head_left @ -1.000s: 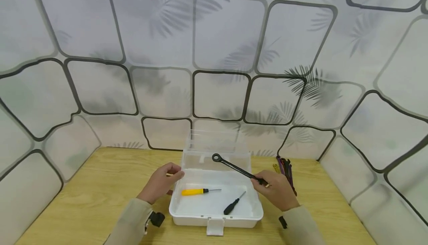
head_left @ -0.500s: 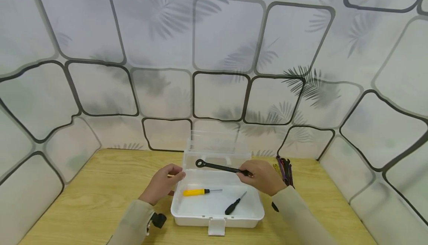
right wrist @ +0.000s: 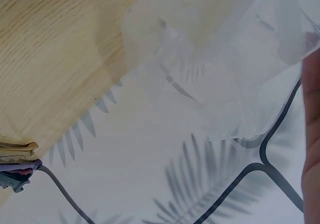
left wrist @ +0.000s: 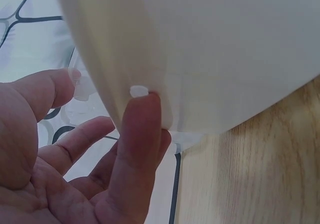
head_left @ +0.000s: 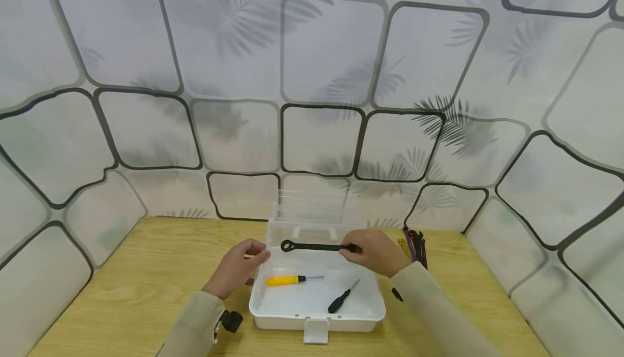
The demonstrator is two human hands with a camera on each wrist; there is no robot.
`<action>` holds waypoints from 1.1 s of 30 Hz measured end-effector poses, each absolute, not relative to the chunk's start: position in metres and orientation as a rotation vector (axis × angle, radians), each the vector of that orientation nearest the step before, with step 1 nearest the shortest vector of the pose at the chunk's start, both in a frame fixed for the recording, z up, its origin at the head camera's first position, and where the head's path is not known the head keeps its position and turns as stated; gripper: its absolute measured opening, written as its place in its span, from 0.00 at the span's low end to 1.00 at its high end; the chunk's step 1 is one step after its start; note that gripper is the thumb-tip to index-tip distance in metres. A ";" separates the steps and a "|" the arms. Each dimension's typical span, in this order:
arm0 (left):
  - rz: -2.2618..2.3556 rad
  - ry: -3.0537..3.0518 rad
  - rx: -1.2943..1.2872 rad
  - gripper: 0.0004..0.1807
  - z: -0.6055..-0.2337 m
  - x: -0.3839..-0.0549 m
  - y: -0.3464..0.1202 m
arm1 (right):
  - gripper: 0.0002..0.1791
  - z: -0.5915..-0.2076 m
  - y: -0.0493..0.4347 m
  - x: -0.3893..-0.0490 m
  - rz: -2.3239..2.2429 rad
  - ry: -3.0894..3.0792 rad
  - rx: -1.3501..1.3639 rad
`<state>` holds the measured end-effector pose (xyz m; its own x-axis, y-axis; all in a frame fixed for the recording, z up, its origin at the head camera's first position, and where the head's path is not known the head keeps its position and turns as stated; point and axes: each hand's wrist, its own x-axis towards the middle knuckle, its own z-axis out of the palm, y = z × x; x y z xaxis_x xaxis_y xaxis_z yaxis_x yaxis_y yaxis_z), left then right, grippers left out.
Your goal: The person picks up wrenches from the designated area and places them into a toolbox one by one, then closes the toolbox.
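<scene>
A white plastic toolbox [head_left: 319,324] stands with its clear lid [head_left: 312,205] raised. My left hand [head_left: 237,267] is at its back left corner, the thumb near the rim; a finger [left wrist: 142,129] touches the outer side wall in the left wrist view. My right hand [head_left: 372,250] grips a black ring spanner [head_left: 314,246] by its right end, hiding that end. Held nearly level, the spanner overlaps the back of the box. Inside lie a yellow-handled screwdriver [head_left: 287,280] at left and a black-handled screwdriver [head_left: 341,300] at front right.
Several spanners in purple, black and gold [head_left: 416,248] lie on the wooden table [head_left: 468,292] right of the box, partly behind the right hand. A patterned cloth wall [head_left: 322,140] rises behind the table. The front latch [head_left: 316,331] hangs down.
My right hand has moved left over the box with the spanner, which has swung from slanting to nearly level and come lower. The left hand keeps its place.
</scene>
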<state>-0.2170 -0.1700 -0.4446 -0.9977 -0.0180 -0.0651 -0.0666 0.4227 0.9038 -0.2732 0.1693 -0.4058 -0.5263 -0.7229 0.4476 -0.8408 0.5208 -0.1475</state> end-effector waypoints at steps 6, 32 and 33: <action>1.667 2.607 -0.074 0.18 -0.446 -0.218 -0.170 | 0.03 -0.403 0.163 -0.276 0.350 -2.570 1.282; 1.678 2.595 -0.073 0.18 -0.446 -0.218 -0.171 | 0.03 -0.403 0.158 -0.280 0.420 -2.863 1.213; 1.675 2.598 -0.069 0.19 -0.446 -0.218 -0.171 | 0.03 -0.402 0.158 -0.280 0.426 -2.869 1.209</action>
<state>-0.2181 -0.1707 -0.4462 -0.9978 -0.0107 -0.0661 -0.0646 0.4124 0.9087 -0.2799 0.1576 -0.4022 -0.7038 -0.7028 0.1036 -0.7026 0.6670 -0.2481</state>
